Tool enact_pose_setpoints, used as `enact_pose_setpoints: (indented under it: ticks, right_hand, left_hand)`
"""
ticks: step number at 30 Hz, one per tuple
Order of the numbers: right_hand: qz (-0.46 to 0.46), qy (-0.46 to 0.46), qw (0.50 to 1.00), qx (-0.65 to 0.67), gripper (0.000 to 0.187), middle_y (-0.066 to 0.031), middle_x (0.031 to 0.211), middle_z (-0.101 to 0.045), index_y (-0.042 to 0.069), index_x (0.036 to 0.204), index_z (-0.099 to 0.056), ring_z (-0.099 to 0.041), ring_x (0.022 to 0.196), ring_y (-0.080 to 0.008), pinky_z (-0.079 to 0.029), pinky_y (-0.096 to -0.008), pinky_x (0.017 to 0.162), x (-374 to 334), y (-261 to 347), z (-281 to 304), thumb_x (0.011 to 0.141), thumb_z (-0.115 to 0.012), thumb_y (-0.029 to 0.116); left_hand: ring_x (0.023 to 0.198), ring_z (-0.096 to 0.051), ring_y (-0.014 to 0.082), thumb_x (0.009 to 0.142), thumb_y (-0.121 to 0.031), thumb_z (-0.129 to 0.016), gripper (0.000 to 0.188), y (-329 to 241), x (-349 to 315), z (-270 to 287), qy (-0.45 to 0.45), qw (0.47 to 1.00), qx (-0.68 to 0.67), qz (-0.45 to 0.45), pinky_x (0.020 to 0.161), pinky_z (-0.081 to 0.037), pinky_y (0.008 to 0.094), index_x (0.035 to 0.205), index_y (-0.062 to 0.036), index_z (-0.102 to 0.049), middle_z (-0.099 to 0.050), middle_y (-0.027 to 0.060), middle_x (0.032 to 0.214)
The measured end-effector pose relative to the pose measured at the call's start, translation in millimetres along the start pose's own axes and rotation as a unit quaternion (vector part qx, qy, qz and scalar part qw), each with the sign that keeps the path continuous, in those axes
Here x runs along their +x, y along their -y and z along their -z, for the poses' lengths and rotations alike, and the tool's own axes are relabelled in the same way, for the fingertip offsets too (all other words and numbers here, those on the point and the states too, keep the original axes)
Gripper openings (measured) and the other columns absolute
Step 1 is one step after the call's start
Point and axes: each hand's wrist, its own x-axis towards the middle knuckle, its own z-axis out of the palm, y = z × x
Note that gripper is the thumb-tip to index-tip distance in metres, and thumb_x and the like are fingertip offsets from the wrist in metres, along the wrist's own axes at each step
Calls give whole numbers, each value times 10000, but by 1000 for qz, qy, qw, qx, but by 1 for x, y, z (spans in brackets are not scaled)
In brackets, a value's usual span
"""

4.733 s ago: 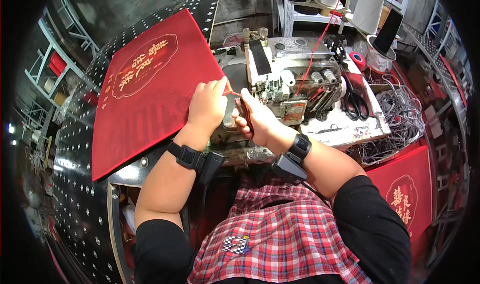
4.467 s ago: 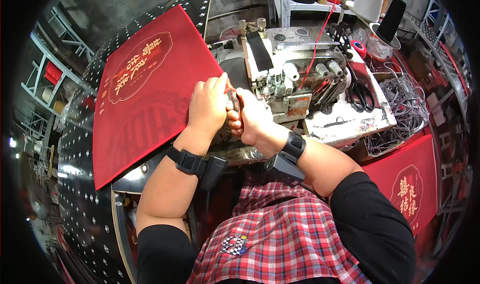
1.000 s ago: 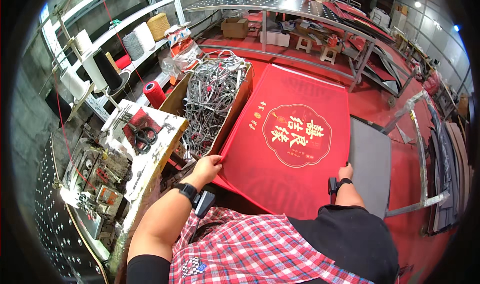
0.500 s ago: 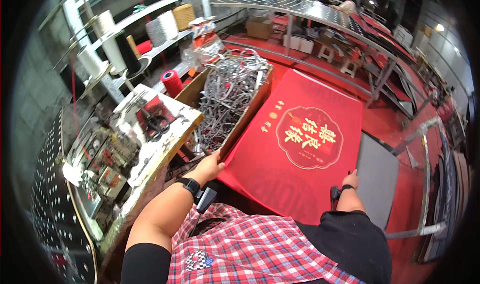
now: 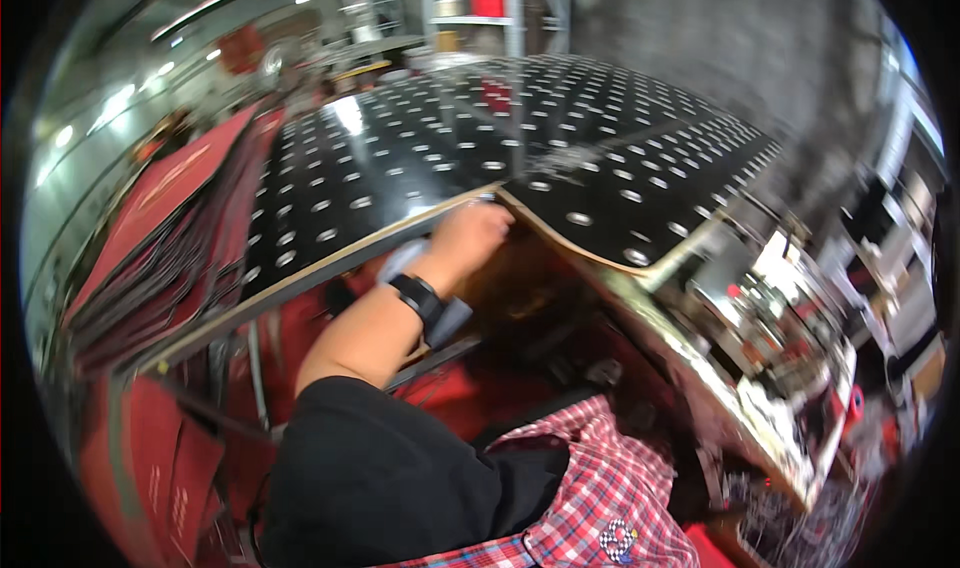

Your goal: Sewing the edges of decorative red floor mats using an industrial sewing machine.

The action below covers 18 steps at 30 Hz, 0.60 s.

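My left hand (image 5: 470, 236), with a black watch on its wrist, reaches to the inner corner of the black perforated tabletop (image 5: 560, 193). Its fingers look curled together against the wooden edge, somewhat blurred. Something small and pale shows by the fingertips, too small to name. Beneath this corner is a dark recess with a brown panel. My right hand is out of the picture. The red printed sheet from the earlier frame cannot be seen here.
Red and dark flat mats (image 5: 165, 203) are stacked on the table's left. At the right stands a sewing machine (image 5: 775, 313) on a worn, pale-edged table. A box of tangled grey strips (image 5: 800, 518) sits lower right. Metal shelving (image 5: 515, 18) is at the back.
The view has swung left, away from the red printed sheet. My left hand has left the sheet's near edge and is now at the black tabletop's corner. My right hand has gone out of view.
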Motion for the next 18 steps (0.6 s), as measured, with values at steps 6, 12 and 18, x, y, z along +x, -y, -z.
enact_pose_setpoints:
  ticks: [6, 12, 18]
  right_hand:
    - [110, 117, 963, 215, 260, -135, 952, -626, 16, 1045, -564, -591, 873, -226, -448, -308, 800, 87, 158, -10, 843, -510, 172]
    - [335, 118, 933, -49, 207, -112, 898, -628, 19, 1037, -577, -587, 791, -190, -460, -282, 735, 103, 263, -40, 855, -504, 86]
    - [344, 155, 926, -10, 219, -130, 954, -614, 15, 1067, -562, -592, 867, -188, -465, -283, 775, 91, 291, -49, 861, -508, 67]
  left_hand:
    - [997, -511, 296, 739, -189, -558, 260, 75, -90, 307, -374, 695, 596, 146, 852, -382, 468, 981, -101, -597, -588, 85, 1035]
    - [1175, -407, 308, 783, -395, -535, 449, 102, -125, 380, -222, 654, 607, 392, 998, -227, 526, 1160, -152, -536, -552, 92, 1155]
    - [935, -569, 280, 822, -351, -501, 262, 127, -68, 415, -418, 668, 504, 352, 856, -340, 511, 953, -159, -621, -632, 107, 934]
